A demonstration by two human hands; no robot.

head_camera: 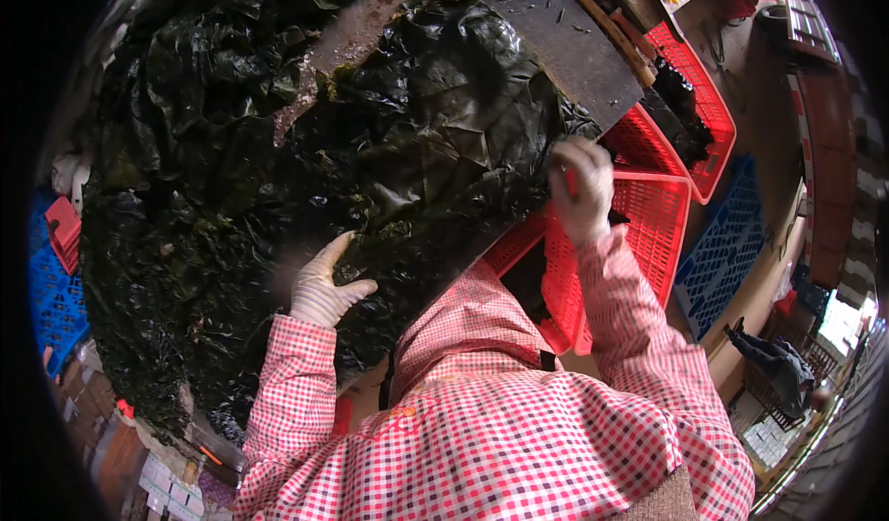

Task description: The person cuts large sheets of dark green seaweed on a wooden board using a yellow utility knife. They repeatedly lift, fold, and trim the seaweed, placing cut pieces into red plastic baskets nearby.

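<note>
A thick heap of wet, dark green kelp [208, 194] covers most of the work table before me. One broad layer of smooth kelp blades [458, 104] is spread out toward the right edge. My left hand [326, 285], in a pale striped glove, rests over the kelp with thumb and forefinger spread apart and no blade visible between them. At the table's right edge, beside the kelp, is my right hand [582, 180], gloved and blurred. Its fingers are curled; whether kelp is between them cannot be made out. Below it stands a red perforated plastic basket [646, 226] with dark material inside.
Another red basket [719, 132] holding dark kelp stands farther right. A wooden strip [604, 21] runs along the bare dark tabletop [555, 42]. Blue plastic pallets [726, 243] lie on the floor. At far right, a person [778, 368] in dark clothing is partly visible.
</note>
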